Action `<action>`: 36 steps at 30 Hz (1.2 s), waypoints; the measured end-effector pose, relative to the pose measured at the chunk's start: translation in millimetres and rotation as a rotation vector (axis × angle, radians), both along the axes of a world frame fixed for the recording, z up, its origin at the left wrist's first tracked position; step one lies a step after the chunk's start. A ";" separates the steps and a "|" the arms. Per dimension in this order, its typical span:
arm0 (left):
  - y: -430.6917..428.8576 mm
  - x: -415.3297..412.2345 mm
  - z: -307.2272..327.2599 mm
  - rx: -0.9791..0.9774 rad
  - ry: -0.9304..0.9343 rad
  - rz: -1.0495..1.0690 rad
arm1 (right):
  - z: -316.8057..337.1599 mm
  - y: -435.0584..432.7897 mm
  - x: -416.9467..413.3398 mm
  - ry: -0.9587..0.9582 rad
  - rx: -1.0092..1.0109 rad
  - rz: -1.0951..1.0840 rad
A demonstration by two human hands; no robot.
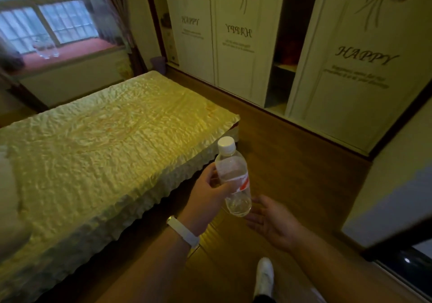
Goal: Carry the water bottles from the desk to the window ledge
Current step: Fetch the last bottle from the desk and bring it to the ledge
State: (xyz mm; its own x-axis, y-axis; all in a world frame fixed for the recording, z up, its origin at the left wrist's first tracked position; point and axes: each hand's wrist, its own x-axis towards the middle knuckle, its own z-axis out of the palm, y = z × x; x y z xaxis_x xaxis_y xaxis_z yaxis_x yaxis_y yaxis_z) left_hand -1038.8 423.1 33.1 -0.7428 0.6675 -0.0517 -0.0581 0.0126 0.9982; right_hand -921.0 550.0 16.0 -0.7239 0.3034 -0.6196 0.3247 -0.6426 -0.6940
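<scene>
The left grip, a bare hand with a white band on its wrist, curls its fingers and thumb round the middle of a clear bottle. The bottle is in the air, above the floor and just off the near corner of the bed. It tilts a little, with its white cap up and away from the person, and a red and white label wraps its middle. Its lower part looks clear; how full it is I cannot tell.

The right grip is spread and holds nothing. Its palm is turned up and inward, and its fingertips are just beside the bottle's base; whether they touch it I cannot tell.

The bed has a crinkled yellow cover and fills the left side. Beyond it, at the upper left, the ledge runs under the window, well apart from the bottle. Some clear shapes stand on the ledge, too blurred to name. A curtain hangs at the window's right side.

A white wardrobe with "HAPPY" on its doors lines the far wall, with a dark gap between two of the doors. A white shoe is on the floor at the bottom.
</scene>
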 end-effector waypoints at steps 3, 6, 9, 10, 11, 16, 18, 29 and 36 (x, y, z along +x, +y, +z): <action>42.3 -32.5 0.8 -0.018 -0.011 -0.002 | -4.2 41.8 -29.7 0.028 -0.006 -0.005; 93.4 -62.3 6.1 -0.041 0.004 -0.012 | -5.0 91.2 -60.6 0.044 -0.034 -0.018; 150.4 -88.8 19.2 -0.055 0.006 -0.045 | -2.0 143.3 -89.9 0.037 -0.046 -0.038; 170.0 -97.3 24.6 -0.056 0.013 -0.055 | -0.9 161.6 -99.1 0.034 -0.044 -0.050; 189.7 -105.9 29.5 -0.056 0.022 -0.064 | 0.7 180.8 -108.0 0.030 -0.039 -0.063; 271.2 -145.1 46.5 -0.054 0.026 -0.096 | 12.9 261.3 -145.2 0.051 -0.005 -0.098; 296.9 -162.0 52.1 -0.064 0.048 -0.107 | 16.0 284.0 -160.1 0.055 -0.001 -0.102; 403.9 -292.8 28.0 -0.068 0.007 -0.165 | -7.0 384.5 -285.1 -0.021 -0.009 -0.164; 469.2 -419.7 17.6 -0.025 -0.037 -0.248 | -12.5 438.0 -398.9 -0.036 0.008 -0.254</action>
